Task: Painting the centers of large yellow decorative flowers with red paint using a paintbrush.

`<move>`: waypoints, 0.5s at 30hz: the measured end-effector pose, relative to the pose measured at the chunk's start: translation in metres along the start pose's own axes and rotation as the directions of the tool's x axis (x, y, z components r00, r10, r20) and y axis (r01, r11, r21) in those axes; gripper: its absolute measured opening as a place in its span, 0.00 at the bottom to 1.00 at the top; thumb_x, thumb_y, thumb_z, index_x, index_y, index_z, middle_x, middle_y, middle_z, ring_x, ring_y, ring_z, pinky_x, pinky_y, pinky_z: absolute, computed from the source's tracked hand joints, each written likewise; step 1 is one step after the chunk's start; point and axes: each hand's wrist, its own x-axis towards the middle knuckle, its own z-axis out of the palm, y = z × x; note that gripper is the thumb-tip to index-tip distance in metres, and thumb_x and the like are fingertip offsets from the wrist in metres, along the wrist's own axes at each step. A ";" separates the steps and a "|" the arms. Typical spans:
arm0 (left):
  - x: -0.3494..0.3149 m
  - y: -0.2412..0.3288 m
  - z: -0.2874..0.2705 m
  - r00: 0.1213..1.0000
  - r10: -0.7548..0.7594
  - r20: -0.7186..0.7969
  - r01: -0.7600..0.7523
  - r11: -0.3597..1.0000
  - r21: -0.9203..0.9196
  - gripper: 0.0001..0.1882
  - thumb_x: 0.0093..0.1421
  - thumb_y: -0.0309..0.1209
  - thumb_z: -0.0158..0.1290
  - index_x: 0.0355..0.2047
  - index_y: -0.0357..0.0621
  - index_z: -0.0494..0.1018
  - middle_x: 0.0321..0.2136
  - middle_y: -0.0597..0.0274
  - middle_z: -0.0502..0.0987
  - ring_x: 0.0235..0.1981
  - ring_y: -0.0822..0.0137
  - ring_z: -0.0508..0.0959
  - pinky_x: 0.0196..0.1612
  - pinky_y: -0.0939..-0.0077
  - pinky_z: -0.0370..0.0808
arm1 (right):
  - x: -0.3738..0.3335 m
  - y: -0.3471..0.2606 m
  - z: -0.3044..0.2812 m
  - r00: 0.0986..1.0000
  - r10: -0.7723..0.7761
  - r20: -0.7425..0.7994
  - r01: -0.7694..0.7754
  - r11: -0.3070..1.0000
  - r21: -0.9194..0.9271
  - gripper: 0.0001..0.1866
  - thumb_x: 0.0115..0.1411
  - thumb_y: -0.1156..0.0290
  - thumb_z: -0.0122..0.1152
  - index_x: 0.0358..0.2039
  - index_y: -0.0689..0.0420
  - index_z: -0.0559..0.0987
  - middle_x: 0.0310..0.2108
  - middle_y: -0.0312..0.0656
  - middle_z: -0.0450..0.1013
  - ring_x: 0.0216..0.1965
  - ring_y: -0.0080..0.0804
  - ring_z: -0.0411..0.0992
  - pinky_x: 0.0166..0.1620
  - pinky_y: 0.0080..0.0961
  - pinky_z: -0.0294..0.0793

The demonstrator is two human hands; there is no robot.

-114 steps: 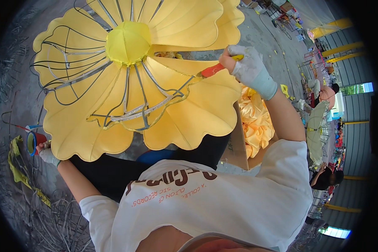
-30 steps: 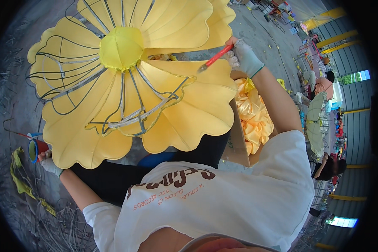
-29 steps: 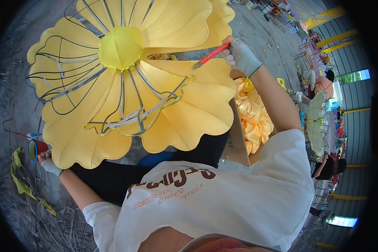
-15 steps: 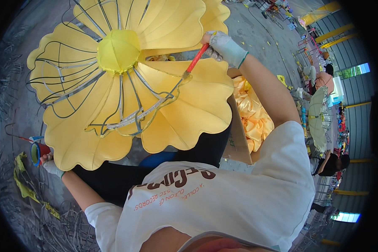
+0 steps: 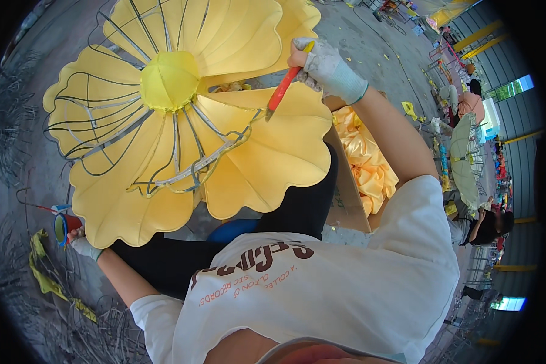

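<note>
A big yellow fabric flower on a wire frame (image 5: 255, 164) spreads before me, with a rounded yellow centre (image 5: 170, 80). My right hand (image 5: 330, 70), in a whitish glove, is closed round a red-handled brush (image 5: 281, 91). The brush's tip points down at the wire edge of a part-covered petal; whether it touches the wire is hard to tell. At the left, my gloved left hand (image 5: 84, 242) grips a small red cup (image 5: 73, 222) with a blue rim, just beyond the flower's lower-left petal. The fingertips there are bare.
A cardboard box (image 5: 347, 200) full of shiny yellow-orange cloth (image 5: 367, 161) stands beside my right leg. Yellow cloth scraps (image 5: 45, 276) and grey wire frames (image 5: 112, 324) lie at the lower left. Other people (image 5: 491, 227) and a pale flower-like panel (image 5: 463, 159) are at the far right.
My right hand and the brush have shifted slightly, with the brush tip a little lower against the petal. My left hand still holds the cup. The whole view has moved slightly.
</note>
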 end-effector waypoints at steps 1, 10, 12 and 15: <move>-0.002 0.002 0.000 1.000 -0.001 0.000 0.001 1.000 0.002 0.17 0.60 0.40 0.49 0.16 0.52 0.67 0.13 0.71 0.66 0.17 0.71 0.64 0.27 0.78 0.63 | -0.011 -0.009 0.008 1.000 -0.001 0.006 0.001 1.000 0.006 0.05 0.49 0.70 0.53 0.20 0.54 0.69 0.13 0.36 0.65 0.09 0.18 0.53 0.12 0.14 0.53; -0.026 -0.011 0.033 1.000 -0.015 0.027 0.014 1.000 0.019 0.17 0.60 0.41 0.49 0.16 0.52 0.67 0.14 0.71 0.66 0.18 0.71 0.64 0.27 0.78 0.63 | 0.004 0.019 -0.029 0.957 -0.273 -0.099 0.219 0.902 -0.372 0.07 0.50 0.69 0.53 0.20 0.57 0.70 0.14 0.36 0.66 0.10 0.21 0.57 0.14 0.15 0.55; -0.028 -0.015 0.040 0.999 -0.015 0.033 0.014 1.000 0.017 0.17 0.60 0.41 0.49 0.16 0.52 0.67 0.14 0.71 0.66 0.18 0.71 0.64 0.27 0.78 0.63 | 0.017 0.031 -0.046 0.894 -0.418 -0.159 0.275 0.795 -0.541 0.08 0.50 0.68 0.52 0.20 0.58 0.70 0.14 0.36 0.66 0.09 0.23 0.58 0.15 0.16 0.56; -0.036 -0.011 0.036 1.000 -0.002 0.018 0.002 1.000 0.029 0.17 0.60 0.41 0.49 0.16 0.53 0.67 0.14 0.71 0.66 0.18 0.71 0.64 0.27 0.78 0.63 | 0.001 0.005 -0.026 0.968 -0.205 -0.147 0.129 0.904 -0.408 0.09 0.50 0.66 0.53 0.21 0.58 0.70 0.15 0.36 0.66 0.12 0.26 0.60 0.18 0.19 0.59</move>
